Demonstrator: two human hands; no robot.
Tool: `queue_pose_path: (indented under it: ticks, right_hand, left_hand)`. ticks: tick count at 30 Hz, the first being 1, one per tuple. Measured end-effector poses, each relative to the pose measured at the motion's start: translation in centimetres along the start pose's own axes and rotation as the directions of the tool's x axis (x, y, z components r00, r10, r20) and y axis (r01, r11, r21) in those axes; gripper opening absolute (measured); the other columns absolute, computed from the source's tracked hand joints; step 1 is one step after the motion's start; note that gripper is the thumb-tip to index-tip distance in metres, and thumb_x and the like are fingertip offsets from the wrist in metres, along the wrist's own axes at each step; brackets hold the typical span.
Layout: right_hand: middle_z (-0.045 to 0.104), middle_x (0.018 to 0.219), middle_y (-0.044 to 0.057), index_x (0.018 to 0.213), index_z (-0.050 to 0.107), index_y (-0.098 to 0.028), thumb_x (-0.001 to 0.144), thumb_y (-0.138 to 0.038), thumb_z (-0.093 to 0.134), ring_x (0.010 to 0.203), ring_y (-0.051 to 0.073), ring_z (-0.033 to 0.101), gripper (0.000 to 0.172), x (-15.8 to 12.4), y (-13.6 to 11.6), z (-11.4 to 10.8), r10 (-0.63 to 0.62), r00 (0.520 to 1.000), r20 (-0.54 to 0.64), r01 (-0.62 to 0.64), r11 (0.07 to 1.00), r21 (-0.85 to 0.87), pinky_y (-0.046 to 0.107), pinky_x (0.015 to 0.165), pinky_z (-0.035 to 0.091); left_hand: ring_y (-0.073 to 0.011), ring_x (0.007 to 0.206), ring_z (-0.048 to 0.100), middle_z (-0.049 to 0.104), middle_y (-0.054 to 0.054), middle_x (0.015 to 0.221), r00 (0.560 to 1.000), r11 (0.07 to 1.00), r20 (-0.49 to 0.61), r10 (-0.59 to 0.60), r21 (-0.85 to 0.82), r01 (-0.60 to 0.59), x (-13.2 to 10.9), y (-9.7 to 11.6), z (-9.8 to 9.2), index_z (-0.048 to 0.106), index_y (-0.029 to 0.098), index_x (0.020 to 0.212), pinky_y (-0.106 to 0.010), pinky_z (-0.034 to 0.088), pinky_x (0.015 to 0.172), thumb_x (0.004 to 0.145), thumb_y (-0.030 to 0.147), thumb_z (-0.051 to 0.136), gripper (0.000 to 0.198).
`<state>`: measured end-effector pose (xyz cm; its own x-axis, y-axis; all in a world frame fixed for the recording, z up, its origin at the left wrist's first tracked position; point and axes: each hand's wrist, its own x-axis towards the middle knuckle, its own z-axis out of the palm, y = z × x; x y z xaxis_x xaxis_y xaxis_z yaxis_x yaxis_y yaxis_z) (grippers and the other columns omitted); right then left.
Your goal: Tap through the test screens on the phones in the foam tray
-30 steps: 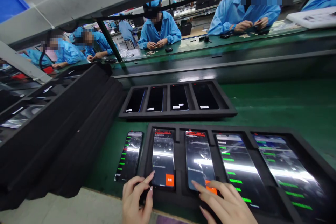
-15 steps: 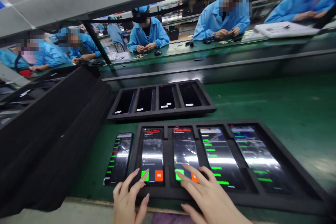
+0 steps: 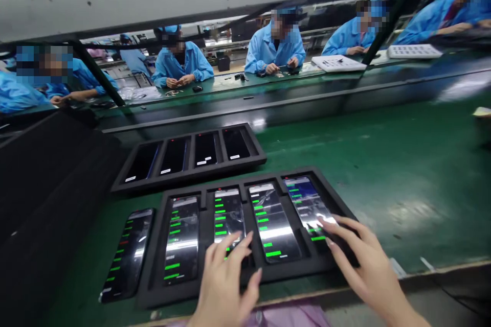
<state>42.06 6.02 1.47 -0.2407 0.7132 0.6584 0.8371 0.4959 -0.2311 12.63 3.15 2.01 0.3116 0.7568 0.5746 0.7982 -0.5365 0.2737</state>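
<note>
Several smartphones lie lit in the slots of a black foam tray [image 3: 153, 286] in front of me. My left hand [image 3: 228, 278] hovers over or touches the lower end of the second phone [image 3: 229, 212], its fingers spread and holding nothing. Over the rightmost phone [image 3: 305, 204] my right hand [image 3: 360, 253] reaches with fingertips at the screen, fingers apart; contact is hard to tell. Green bars of text show on the leftmost tray phone [image 3: 182, 237] and the third phone [image 3: 273, 219]. Outside the tray, on its left, another phone [image 3: 126, 255] shows green lines and a red one.
Behind stands a second foam tray [image 3: 174, 180] of dark-screened phones bearing small white labels. Stacked black foam [image 3: 46, 204] rises on the left. Across the green bench [image 3: 402, 163], co-workers in blue sit by a raised ledge; white trays [image 3: 339, 63] rest near them.
The view has swung right. My left hand has gone from the first tray phone to the second, my right from the second to the rightmost. Red and green buttons gave way to green lists.
</note>
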Motion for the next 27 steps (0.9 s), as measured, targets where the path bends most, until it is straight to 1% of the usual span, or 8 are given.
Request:
queue_pose_path:
  ticks: [3,7,10,13,17,20,22,27]
  right_hand:
    - [0.057,0.122,0.015,0.128,0.054,-0.017,0.103,-0.032,0.038,0.117,0.029,0.054,0.033,-0.1,2.6,-0.5,-0.022,0.993,0.114,0.030,0.997,-0.067,0.043,0.088,0.049]
    - [0.055,0.130,0.013,0.133,0.047,-0.018,0.104,-0.034,0.037,0.128,0.029,0.046,0.035,0.2,3.6,-0.4,-0.030,0.978,0.205,0.041,0.998,-0.049,0.049,0.099,0.043]
    - [0.053,0.137,0.011,0.134,0.043,-0.018,0.104,-0.036,0.038,0.136,0.029,0.036,0.036,0.3,3.6,-0.2,-0.037,0.963,0.266,0.046,0.999,-0.027,0.054,0.107,0.035]
    - [0.047,0.143,0.011,0.135,0.041,-0.018,0.103,-0.043,0.041,0.141,0.032,0.028,0.041,0.1,3.6,-0.2,-0.018,0.943,0.333,0.032,0.999,-0.037,0.062,0.109,0.029]
    - [0.053,0.138,0.013,0.136,0.041,-0.016,0.100,-0.045,0.048,0.140,0.034,0.030,0.047,-0.3,3.8,-0.2,-0.026,0.930,0.366,0.052,0.997,-0.061,0.066,0.110,0.025]
    - [0.060,0.127,0.012,0.131,0.047,-0.015,0.098,-0.035,0.051,0.138,0.031,0.036,0.039,-0.5,4.0,-0.4,-0.093,0.945,0.314,0.110,0.993,-0.039,0.060,0.113,0.023]
    - [0.062,0.123,0.012,0.128,0.049,-0.014,0.097,-0.032,0.053,0.138,0.030,0.037,0.036,-0.7,4.1,-0.5,-0.113,0.952,0.283,0.128,0.991,-0.036,0.056,0.115,0.020]
    - [0.061,0.126,0.009,0.127,0.049,-0.015,0.097,-0.031,0.052,0.138,0.028,0.037,0.034,-0.7,3.8,-0.7,-0.112,0.962,0.250,0.120,0.993,-0.016,0.051,0.118,0.016]
  left_hand:
    - [-0.0268,0.120,0.056,0.069,-0.011,0.115,0.995,0.999,0.102,-0.011,-0.034,0.015,2.9,1.8,2.5,0.041,0.012,0.137,-0.043,0.039,0.094,0.087,0.024,0.053,0.053]
    - [-0.0324,0.130,0.049,0.063,-0.018,0.127,0.969,1.000,0.246,-0.017,0.012,0.015,4.4,2.0,4.6,0.035,0.010,0.137,-0.050,0.038,0.097,0.082,0.028,0.060,0.063]
    - [-0.0328,0.134,0.045,0.063,-0.019,0.127,0.969,1.000,0.248,-0.019,0.029,0.012,4.6,1.8,5.1,0.032,0.011,0.137,-0.052,0.036,0.099,0.083,0.029,0.060,0.063]
    - [-0.0314,0.135,0.045,0.062,-0.020,0.129,0.971,0.999,0.236,-0.029,0.047,0.018,4.7,1.7,5.1,0.030,0.011,0.139,-0.051,0.036,0.099,0.085,0.027,0.056,0.062]
    - [-0.0286,0.131,0.051,0.063,-0.017,0.130,0.956,0.995,0.292,0.041,0.078,-0.066,4.3,1.0,4.9,0.037,0.012,0.136,-0.049,0.039,0.096,0.086,0.030,0.056,0.056]
    - [-0.0252,0.131,0.052,0.062,-0.012,0.133,0.958,0.987,0.262,0.119,0.072,-0.142,3.3,0.4,5.1,0.046,0.016,0.129,-0.044,0.039,0.095,0.085,0.030,0.057,0.048]
    - [-0.0243,0.130,0.052,0.062,-0.011,0.134,0.965,0.986,0.227,0.132,0.067,-0.150,2.4,0.5,5.3,0.050,0.017,0.123,-0.042,0.038,0.094,0.083,0.030,0.057,0.043]
    - [-0.0245,0.124,0.058,0.071,-0.009,0.120,0.996,1.000,0.093,-0.019,-0.011,0.020,1.2,1.5,5.5,0.051,0.020,0.119,-0.043,0.035,0.095,0.083,0.025,0.046,0.036]
